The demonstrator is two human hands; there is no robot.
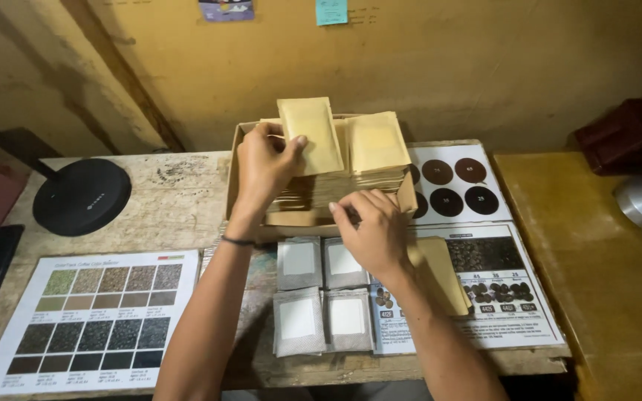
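A: Two hands at the cardboard box by the back edge of the surface. Status?

B: Left hand is up over the box, grip pinching one tan paper pouch by its left edge, thumb in front, fingers behind. Pouch is lifted clear above the packed row, upright, slightly tilted.

A: Right?

B: Right hand sits at the box's front wall, fingers curled down onto the row. Can't tell if that grip is pressed on a pouch or only resting there; fingertips are hidden.

A: What else is out?

B: Four grey square sachets in a two-by-two block near the front edge, just below my right hand. Colour swatch chart at the front-left corner, bean reference sheet to the right, black round lamp base on the left.

A: Tips for a clean pull?

B: I'd say keep the pinch at the edge so the pouch doesn't crease, lift straight up, and hold the row steady with the right so neighbours don't ride up.
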